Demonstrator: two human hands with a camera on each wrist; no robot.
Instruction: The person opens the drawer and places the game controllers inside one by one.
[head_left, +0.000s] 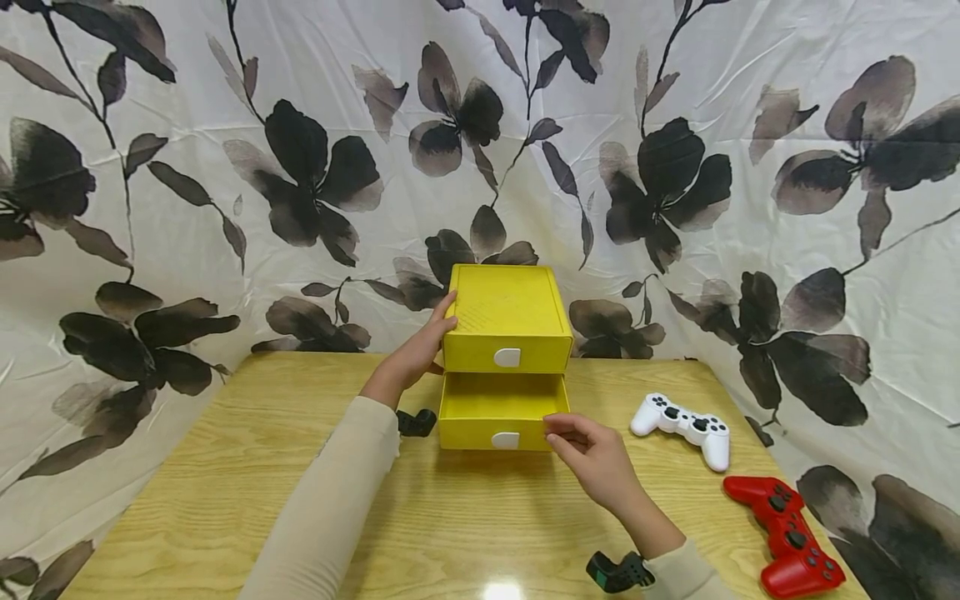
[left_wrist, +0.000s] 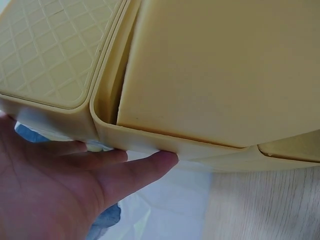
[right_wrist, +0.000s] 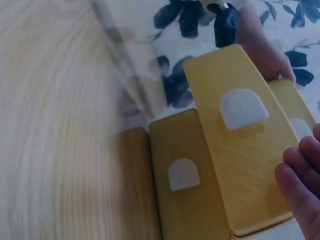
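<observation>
A yellow drawer unit [head_left: 510, 300] stands on the table. One drawer [head_left: 504, 433] is pulled out below its top drawer, with no contents visible in it. The right wrist view shows another drawer front [right_wrist: 187, 200] beneath the pulled-out one. My left hand [head_left: 414, 354] rests against the unit's left side, fingers extended along the wall in the left wrist view. At the pulled-out drawer's right front corner is my right hand [head_left: 596, 467], fingers loosely bent and fingertips [right_wrist: 287, 172] at the drawer's edge. Whether they press on it is hard to tell.
A white game controller [head_left: 681, 425] lies right of the unit, and a red one [head_left: 787, 537] lies nearer the table's right edge. Behind the wooden table [head_left: 300, 433] hangs a floral cloth [head_left: 300, 67].
</observation>
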